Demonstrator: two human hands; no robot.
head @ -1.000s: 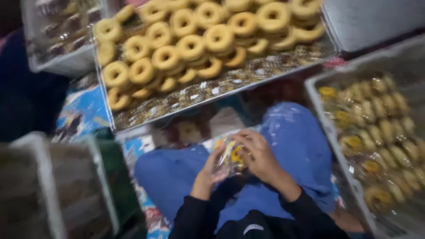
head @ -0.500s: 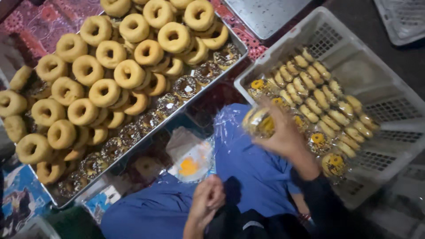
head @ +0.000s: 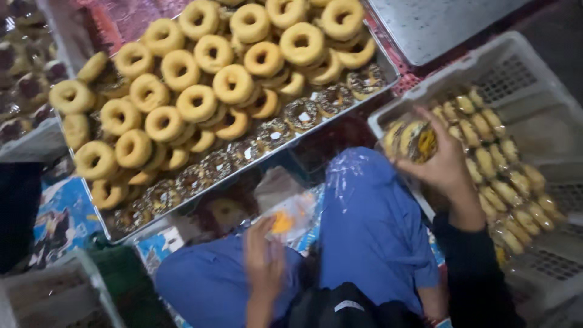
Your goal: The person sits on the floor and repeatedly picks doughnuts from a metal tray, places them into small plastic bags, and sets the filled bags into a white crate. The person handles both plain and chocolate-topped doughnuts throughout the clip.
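Gripping a wrapped doughnut pack [head: 413,141] in the right hand [head: 448,165], fingers curling round its far side, grip closed on it. Holding it just above the near-left corner of the white crate [head: 522,79], beside the rows of wrapped pieces [head: 498,176] lying there. Probably keeping it on edge to match those rows, which are packed side by side.

Hovering the left hand [head: 265,261] over the lap, just beside a clear plastic wrapper [head: 290,217] with something orange inside. Blurring through motion, so not showing whether that grip is open or closed, nor whether it is touching the wrapper.

Sitting low with blue-clad knees [head: 370,225] between the metal tray [head: 388,71] and the crate, seemingly keeping both within arm's reach.

Lying heaped on the tray: plain ring doughnuts [head: 232,85]. Lining its near edge in a single layer: dark-topped doughnuts [head: 274,130], likely sparing the topping from crushing.

Being cut off by the frame: the crate's right end, a flat grey sheet [head: 443,24] at the top, a container of dark pieces [head: 24,79] at far left. Hiding part of the pack behind the palm. Remaining too dim to identify: the items under the tray's near edge.
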